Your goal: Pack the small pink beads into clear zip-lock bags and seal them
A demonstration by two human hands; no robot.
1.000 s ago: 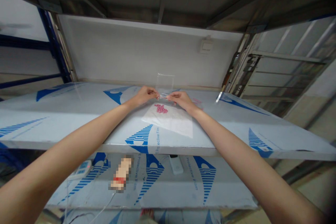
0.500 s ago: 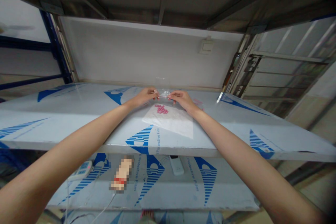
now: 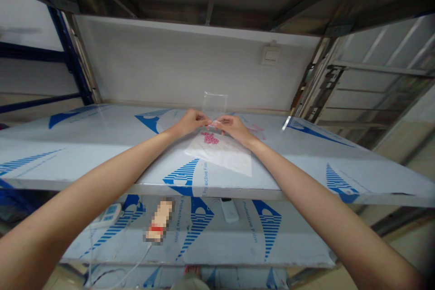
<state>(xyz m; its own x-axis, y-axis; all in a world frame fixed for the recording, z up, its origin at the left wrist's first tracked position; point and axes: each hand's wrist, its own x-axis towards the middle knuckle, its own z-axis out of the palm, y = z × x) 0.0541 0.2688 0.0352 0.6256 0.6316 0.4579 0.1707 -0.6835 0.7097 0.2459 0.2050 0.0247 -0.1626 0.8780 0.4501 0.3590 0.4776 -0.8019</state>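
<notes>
My left hand (image 3: 192,121) and my right hand (image 3: 233,127) meet over the far middle of the shelf (image 3: 84,154), each pinching one side of a small clear plastic bag (image 3: 215,105). The bag stands upright above my fingers against the white back wall. Just below my hands, a heap of small pink pieces (image 3: 210,138) lies on a white sheet of paper (image 3: 224,156) spread on the shelf. Both hands have their fingers closed on the bag's lower edge.
The shelf is covered in white film with blue print. On the lower shelf lie a white device with a cable (image 3: 108,215), a white remote-like thing (image 3: 229,210) and a blurred-out object (image 3: 159,226). A wall switch (image 3: 271,55) sits on the back wall. Metal racking stands at right.
The clear bag lay crumpled low between my fingers half a second ago; now it stands upright and spread out above them. My hands have stayed in nearly the same place.
</notes>
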